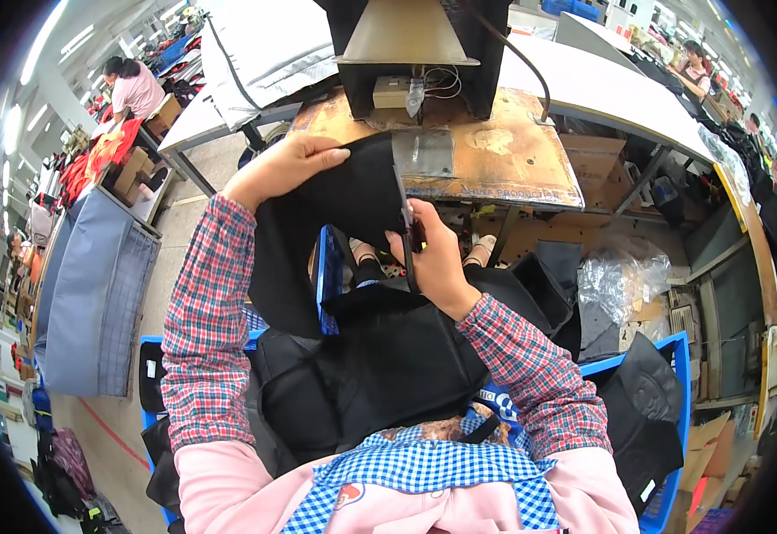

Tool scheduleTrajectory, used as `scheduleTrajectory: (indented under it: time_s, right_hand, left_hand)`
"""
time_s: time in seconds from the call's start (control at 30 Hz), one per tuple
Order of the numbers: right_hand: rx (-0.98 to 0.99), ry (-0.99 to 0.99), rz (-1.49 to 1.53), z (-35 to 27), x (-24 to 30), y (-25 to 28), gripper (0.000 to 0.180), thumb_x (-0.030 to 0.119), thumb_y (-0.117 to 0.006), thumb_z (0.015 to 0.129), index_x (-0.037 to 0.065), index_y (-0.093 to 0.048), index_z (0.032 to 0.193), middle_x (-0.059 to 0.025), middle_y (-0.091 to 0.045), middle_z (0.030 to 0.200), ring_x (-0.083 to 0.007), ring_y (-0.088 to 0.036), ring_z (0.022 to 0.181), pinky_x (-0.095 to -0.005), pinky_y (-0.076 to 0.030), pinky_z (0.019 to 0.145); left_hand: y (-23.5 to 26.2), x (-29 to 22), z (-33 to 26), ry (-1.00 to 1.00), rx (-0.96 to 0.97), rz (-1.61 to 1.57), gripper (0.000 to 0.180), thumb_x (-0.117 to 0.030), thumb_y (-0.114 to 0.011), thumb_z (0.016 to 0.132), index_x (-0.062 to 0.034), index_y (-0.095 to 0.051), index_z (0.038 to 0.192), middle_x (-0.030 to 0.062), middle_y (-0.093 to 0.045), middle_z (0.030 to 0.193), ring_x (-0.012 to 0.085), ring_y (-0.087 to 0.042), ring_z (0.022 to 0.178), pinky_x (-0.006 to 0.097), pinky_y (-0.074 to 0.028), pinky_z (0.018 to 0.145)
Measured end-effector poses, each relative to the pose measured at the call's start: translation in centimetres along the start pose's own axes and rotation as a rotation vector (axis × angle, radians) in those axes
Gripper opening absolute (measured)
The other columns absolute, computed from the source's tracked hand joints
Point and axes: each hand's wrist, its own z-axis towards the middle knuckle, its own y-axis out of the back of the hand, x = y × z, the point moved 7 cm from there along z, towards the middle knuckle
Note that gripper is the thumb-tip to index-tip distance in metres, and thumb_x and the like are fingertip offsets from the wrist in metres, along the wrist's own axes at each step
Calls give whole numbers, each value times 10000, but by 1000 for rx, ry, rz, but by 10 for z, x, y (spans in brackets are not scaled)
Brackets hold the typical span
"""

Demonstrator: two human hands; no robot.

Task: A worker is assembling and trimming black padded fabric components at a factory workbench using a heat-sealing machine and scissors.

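Note:
My left hand (295, 165) pinches the upper edge of a black fabric piece (335, 196), thumb on top, and holds it up in front of me. The piece hangs down on the left toward my lap. My right hand (434, 258) is closed around dark-handled scissors (410, 254) at the fabric's right edge; their blades point away from me along that edge and are hard to make out. Below both hands, a large black bag-like piece (379, 374) lies across my lap.
A worn wooden bench (513, 147) with a black machine housing (486, 62) stands ahead. Blue crates (680, 392) with black pieces flank me. Clear plastic wrap (624, 280) lies at the right, a grey-covered stack (95, 294) at the left. Other people work farther off.

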Motion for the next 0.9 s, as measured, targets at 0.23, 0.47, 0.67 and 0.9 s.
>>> scheduleTrajectory:
  time_s: [0.23, 0.47, 0.67, 0.9]
  right_hand:
    - [-100, 165, -230, 26, 17, 2, 439, 63, -747, 825, 45, -562, 1222, -163, -664, 1001, -308, -668, 865, -351, -532, 766]
    - [-87, 44, -290, 42, 8, 9, 454, 74, -744, 813, 61, -556, 1226, -169, -666, 1000, -347, -667, 874, -382, -530, 757]
    - [-93, 51, -328, 44, 10, 9, 456, 62, -745, 797, 72, -558, 1213, -167, -669, 966, -346, -669, 828, -393, -526, 737]
    - [-87, 19, -314, 41, 8, 8, 455, 64, -749, 795, 68, -561, 1209, -164, -670, 911, -325, -673, 801, -381, -522, 721]
  left_hand:
    - [10, 31, 41, 117, 14, 9, 388, -356, -603, 1000, 2, -672, 1133, 17, -683, 913, 90, -577, 854, 264, -478, 841]
    - [9, 43, 72, 76, 66, 19, 383, -353, -603, 998, -25, -672, 1184, 40, -707, 990, 115, -608, 932, 271, -474, 904]
    - [8, 48, 77, 69, 79, 116, 368, -328, -594, 1005, -24, -666, 1199, 42, -708, 1024, 109, -609, 969, 275, -471, 927]
    - [4, 49, 78, 52, 97, 49, 382, -351, -597, 1002, -13, -680, 1161, 30, -704, 996, 103, -609, 938, 266, -478, 898]
